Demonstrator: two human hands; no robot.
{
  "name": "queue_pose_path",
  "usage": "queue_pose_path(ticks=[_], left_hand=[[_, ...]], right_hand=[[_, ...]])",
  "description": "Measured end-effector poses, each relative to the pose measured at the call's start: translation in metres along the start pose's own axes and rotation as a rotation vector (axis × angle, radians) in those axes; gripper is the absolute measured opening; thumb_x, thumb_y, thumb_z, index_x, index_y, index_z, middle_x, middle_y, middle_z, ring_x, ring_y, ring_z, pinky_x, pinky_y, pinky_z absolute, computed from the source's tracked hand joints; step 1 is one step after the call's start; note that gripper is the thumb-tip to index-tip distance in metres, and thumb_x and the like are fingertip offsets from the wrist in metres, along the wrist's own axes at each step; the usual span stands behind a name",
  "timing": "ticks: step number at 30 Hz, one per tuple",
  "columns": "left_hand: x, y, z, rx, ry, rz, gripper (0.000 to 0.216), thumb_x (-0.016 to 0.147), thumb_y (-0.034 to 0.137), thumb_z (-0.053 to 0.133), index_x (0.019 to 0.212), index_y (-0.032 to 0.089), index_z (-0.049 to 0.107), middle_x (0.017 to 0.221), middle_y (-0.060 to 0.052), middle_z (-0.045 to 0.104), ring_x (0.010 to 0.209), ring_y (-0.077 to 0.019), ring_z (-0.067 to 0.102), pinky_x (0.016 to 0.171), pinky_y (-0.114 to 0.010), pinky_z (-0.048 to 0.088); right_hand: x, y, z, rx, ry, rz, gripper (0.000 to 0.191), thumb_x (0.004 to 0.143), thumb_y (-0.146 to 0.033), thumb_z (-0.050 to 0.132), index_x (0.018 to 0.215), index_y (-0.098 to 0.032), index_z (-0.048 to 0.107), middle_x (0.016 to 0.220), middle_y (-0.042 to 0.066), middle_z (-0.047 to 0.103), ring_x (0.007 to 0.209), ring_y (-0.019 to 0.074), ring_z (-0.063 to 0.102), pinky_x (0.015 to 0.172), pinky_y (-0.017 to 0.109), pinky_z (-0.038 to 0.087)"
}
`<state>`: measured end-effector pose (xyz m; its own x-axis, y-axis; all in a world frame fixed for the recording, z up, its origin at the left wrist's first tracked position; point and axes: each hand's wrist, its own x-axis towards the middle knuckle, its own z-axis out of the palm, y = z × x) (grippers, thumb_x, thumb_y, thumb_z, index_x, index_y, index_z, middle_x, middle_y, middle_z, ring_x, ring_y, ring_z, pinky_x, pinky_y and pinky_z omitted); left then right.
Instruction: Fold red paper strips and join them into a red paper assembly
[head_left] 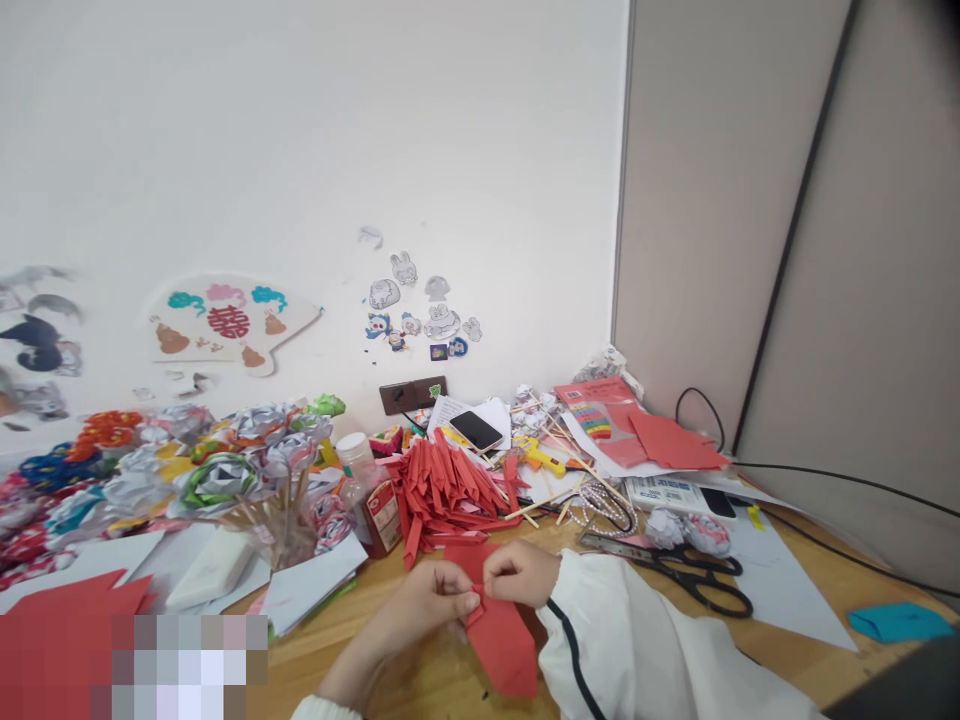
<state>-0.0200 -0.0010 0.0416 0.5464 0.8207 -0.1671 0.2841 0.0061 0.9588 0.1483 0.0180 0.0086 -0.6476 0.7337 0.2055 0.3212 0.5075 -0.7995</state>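
A small folded strip of red paper is pinched between the thumb and fingers of my left hand. My right hand is closed against the same strip, its curled fingertips partly hidden. Beneath both hands lies a larger flat sheet of red paper on the wooden table. Just beyond them is a heap of folded red paper strips. A pair of black-handled scissors rests to the right of my right sleeve.
Left of the hands stand a bottle with a white cap and a bunch of paper flowers. A phone, a yellow glue gun, thin wooden sticks and a string of beads lie behind. Red sheets sit back right; blue paper lies far right.
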Motion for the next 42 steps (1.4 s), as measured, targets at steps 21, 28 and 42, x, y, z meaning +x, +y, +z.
queue_pose_path(ticks=[21, 28, 42], left_hand=[[0.004, 0.002, 0.005, 0.073, 0.138, 0.035, 0.027, 0.056, 0.037, 0.057, 0.050, 0.011, 0.050, 0.042, 0.006, 0.043, 0.040, -0.0065, 0.042, 0.041, -0.017, 0.032], [0.008, -0.005, 0.004, 0.038, 0.180, 0.041, 0.027, 0.056, 0.037, 0.057, 0.051, 0.012, 0.048, 0.041, 0.006, 0.043, 0.038, -0.0073, 0.044, 0.039, -0.019, 0.032], [0.009, -0.011, 0.007, 0.034, 0.147, 0.125, 0.027, 0.063, 0.039, 0.050, 0.055, 0.013, 0.045, 0.043, 0.006, 0.043, 0.038, -0.0073, 0.045, 0.038, -0.018, 0.033]], right_hand=[[0.004, 0.010, 0.006, 0.050, 0.101, 0.064, 0.014, 0.066, -0.020, 0.045, 0.062, -0.012, 0.055, 0.053, -0.004, 0.044, 0.052, 0.0066, 0.038, 0.045, 0.015, 0.029], [0.003, 0.015, 0.009, 0.031, 0.097, 0.101, 0.018, 0.065, -0.029, 0.049, 0.063, -0.012, 0.053, 0.051, -0.005, 0.040, 0.048, 0.0052, 0.034, 0.040, 0.015, 0.024], [0.004, 0.013, 0.010, -0.006, 0.158, 0.077, 0.014, 0.062, -0.023, 0.051, 0.054, -0.013, 0.046, 0.047, -0.006, 0.035, 0.046, 0.0045, 0.032, 0.040, 0.015, 0.023]])
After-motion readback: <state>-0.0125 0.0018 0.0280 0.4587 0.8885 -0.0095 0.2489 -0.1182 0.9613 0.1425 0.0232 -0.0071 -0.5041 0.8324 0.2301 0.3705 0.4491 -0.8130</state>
